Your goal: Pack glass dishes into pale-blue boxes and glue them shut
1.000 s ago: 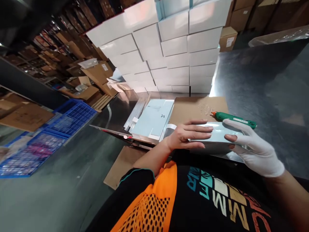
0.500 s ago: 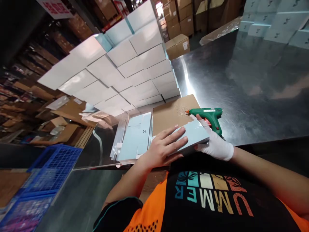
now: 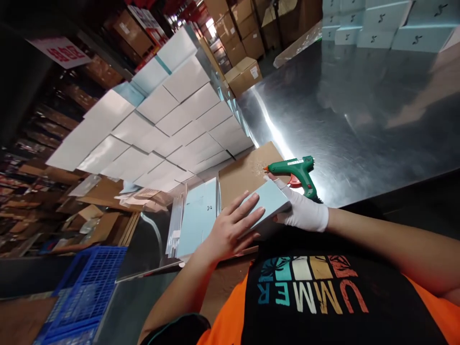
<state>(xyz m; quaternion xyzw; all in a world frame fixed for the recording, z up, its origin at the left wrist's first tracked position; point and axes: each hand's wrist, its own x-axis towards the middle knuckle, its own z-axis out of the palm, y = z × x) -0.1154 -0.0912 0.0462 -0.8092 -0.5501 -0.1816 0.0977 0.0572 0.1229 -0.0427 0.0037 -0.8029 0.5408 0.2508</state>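
Note:
A light blue box [image 3: 271, 199] is held low in front of my body, just over the table's near edge. My bare left hand [image 3: 230, 227] is closed on its left part, fingers spread across the top. On the other end, my right hand [image 3: 305, 211] in a white glove grips the box, with its thumb along the far edge. Just beyond the glove lies a green hot glue gun [image 3: 296, 167] with an orange tip and a red trigger. Its nozzle points left over a brown cardboard sheet [image 3: 239, 179]. The underside of the box is hidden.
Flat light blue box blanks [image 3: 197, 215] and clear plastic pieces [image 3: 174, 225] lie left of the cardboard. A tall stack of white boxes [image 3: 172, 124] rises behind. More boxes [image 3: 381, 24] stand on the metal table [image 3: 345, 120] at far right. Blue crates [image 3: 86, 287] stand lower left.
The view has shifted, so the table items appear farther left. Both hands keep hold of the box, and its top is tilted a little more.

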